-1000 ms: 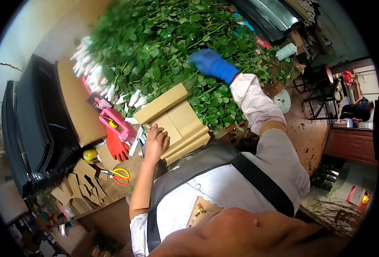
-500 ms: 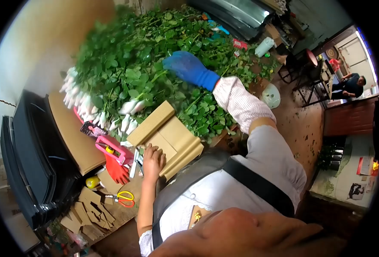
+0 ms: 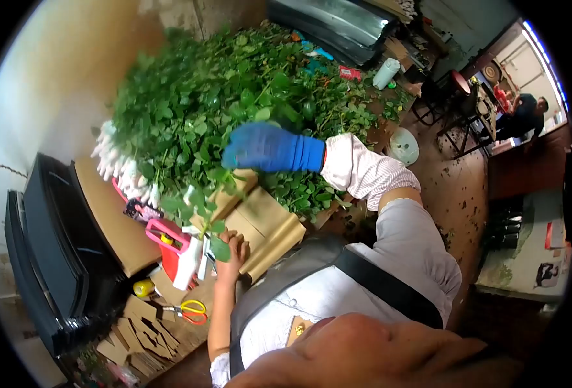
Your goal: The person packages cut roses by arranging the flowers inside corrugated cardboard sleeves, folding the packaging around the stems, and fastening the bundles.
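Note:
My right hand (image 3: pixel 270 147), in a blue glove, is closed around a leafy flower stem (image 3: pixel 202 204) and holds it above the pile. The stem slants down to the left, its white-wrapped head (image 3: pixel 186 268) hanging near the pink-handled item. Loose leaves partly cover the cardboard and my left hand. Bare, my left hand (image 3: pixel 230 255) lies with fingers spread on folded corrugated cardboard (image 3: pixel 266 223). Beside its fingers is a slim silvery object (image 3: pixel 206 255), partly hidden. A big heap of green leafy stems (image 3: pixel 189 110) spreads beyond, with white-wrapped heads (image 3: pixel 114 155) at its left.
Black stacked sheets (image 3: pixel 53 239) and a brown board (image 3: pixel 108 220) stand at the left. Scissors (image 3: pixel 192 312), a yellow tape roll (image 3: pixel 143 288) and cardboard scraps (image 3: pixel 140 330) lie below. A white bucket (image 3: pixel 404 146) and a person (image 3: pixel 525 116) are at the right.
My right hand has moved down and left, lifting a wrapped stem out of the heap over the cardboard. My left hand stays nearly in place. The view has shifted slightly.

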`<act>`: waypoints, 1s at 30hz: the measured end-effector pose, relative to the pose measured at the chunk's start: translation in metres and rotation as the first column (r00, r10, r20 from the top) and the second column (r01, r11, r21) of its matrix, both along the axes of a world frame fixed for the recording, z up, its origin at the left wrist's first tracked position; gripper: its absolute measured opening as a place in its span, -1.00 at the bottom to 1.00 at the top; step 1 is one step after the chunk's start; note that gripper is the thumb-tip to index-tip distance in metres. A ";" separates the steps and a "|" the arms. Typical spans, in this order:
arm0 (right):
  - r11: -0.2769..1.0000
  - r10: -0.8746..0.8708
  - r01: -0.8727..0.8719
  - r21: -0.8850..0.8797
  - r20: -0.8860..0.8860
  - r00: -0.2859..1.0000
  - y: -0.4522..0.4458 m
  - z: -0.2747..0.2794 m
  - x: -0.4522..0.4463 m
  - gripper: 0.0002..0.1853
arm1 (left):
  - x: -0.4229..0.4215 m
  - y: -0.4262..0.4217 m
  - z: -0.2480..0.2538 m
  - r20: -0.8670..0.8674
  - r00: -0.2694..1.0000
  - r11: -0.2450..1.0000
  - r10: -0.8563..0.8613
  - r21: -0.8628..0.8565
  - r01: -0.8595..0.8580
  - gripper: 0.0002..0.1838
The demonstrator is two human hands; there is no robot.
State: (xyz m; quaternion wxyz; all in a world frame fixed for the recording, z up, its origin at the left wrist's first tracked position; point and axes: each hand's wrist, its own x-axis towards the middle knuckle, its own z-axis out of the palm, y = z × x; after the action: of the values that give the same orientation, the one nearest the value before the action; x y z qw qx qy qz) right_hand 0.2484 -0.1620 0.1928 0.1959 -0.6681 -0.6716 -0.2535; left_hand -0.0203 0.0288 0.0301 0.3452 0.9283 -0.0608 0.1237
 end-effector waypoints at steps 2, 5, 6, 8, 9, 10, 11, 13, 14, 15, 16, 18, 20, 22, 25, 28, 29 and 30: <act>0.934 -0.178 0.230 -0.272 0.204 0.963 -0.010 -0.007 0.007 -0.78 | -0.004 0.002 -0.001 -0.081 0.997 1.000 0.006 0.009 -0.005 -0.73; 0.911 -0.334 0.375 -0.172 0.224 0.916 -0.043 -0.013 0.020 -0.81 | -0.005 0.008 -0.016 -0.135 0.991 0.999 -0.010 -0.032 0.006 -0.64; 0.913 -0.341 0.364 -0.184 0.143 0.929 -0.047 -0.010 0.012 -0.82 | -0.006 0.009 -0.016 -0.095 0.995 0.999 -0.032 0.033 0.035 -0.53; 0.893 -0.348 0.319 -0.318 -0.037 0.937 -0.062 0.001 -0.025 -0.92 | -0.008 0.003 -0.003 -0.219 0.974 0.989 0.052 -0.127 -0.082 -0.29; 0.914 -0.289 0.232 -0.334 -0.133 0.948 -0.068 -0.021 -0.033 -0.99 | -0.007 0.004 -0.002 -0.258 0.965 0.983 0.043 -0.159 -0.086 -0.24; 0.932 -0.246 0.176 -0.317 -0.194 0.950 -0.079 -0.040 -0.044 -0.97 | -0.004 0.003 0.000 -0.300 0.953 0.977 0.038 -0.191 -0.099 -0.19; 0.875 -0.291 0.198 -0.441 -0.154 0.944 -0.089 -0.056 -0.053 -0.98 | -0.005 -0.002 0.015 -0.267 0.963 0.963 0.042 -0.247 -0.111 -0.08; 0.803 -0.390 0.248 -0.542 -0.163 0.906 -0.110 -0.112 -0.062 -0.97 | -0.006 -0.011 0.038 -0.293 0.956 0.912 0.019 -0.386 -0.136 0.06; 0.758 -0.419 0.254 -0.600 -0.150 0.896 -0.118 -0.128 -0.065 -0.97 | -0.006 -0.014 0.051 -0.354 0.935 0.871 -0.008 -0.461 -0.167 0.10; 0.717 -0.444 0.264 -0.645 -0.132 0.886 -0.121 -0.136 -0.071 -0.96 | -0.005 -0.014 0.058 -0.318 0.948 0.925 -0.019 -0.365 -0.104 -0.02; 0.675 -0.465 0.270 -0.686 -0.111 0.878 -0.122 -0.144 -0.076 -0.96 | -0.005 -0.014 0.065 -0.277 0.960 0.964 -0.030 -0.261 -0.045 -0.13; 0.594 -0.500 0.298 -0.748 -0.052 0.865 -0.119 -0.155 -0.082 -0.95 | -0.005 -0.007 0.050 -0.236 0.970 0.991 -0.066 -0.131 0.036 -0.35; 0.552 -0.517 0.329 -0.766 -0.005 0.856 -0.115 -0.160 -0.085 -0.94 | -0.006 -0.011 0.050 -0.298 0.953 0.984 -0.065 -0.179 0.011 -0.59; 0.649 -0.488 0.325 -0.688 -0.049 0.871 -0.117 -0.164 -0.086 -0.92 | -0.005 -0.010 0.053 -0.368 0.927 0.963 -0.073 -0.266 -0.030 -0.62; 0.694 -0.476 0.258 -0.672 -0.160 0.865 -0.116 -0.152 -0.088 -0.89 | -0.007 0.000 0.035 -0.297 0.950 0.987 -0.097 -0.152 0.053 -0.65; 0.816 -0.416 0.181 -0.549 -0.339 0.844 -0.129 -0.162 -0.088 -0.80 | -0.002 0.023 -0.013 -0.204 0.958 0.976 -0.201 -0.119 0.180 -0.64; 0.873 -0.346 0.091 -0.478 -0.479 0.807 -0.140 -0.161 -0.083 -0.74 | -0.002 0.017 0.002 -0.280 0.947 0.987 -0.158 -0.073 0.143 -0.62; 0.920 -0.254 -0.008 -0.392 -0.613 0.748 -0.148 -0.161 -0.074 -0.67 | -0.003 0.014 0.007 -0.298 0.943 0.987 -0.151 -0.106 0.124 -0.60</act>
State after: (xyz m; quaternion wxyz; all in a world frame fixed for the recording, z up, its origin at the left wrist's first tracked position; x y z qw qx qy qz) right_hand 0.1747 -0.3096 0.0318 0.2705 -0.7821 -0.5497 0.1139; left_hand -0.0234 0.0432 0.0373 0.3976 0.9142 -0.0661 -0.0429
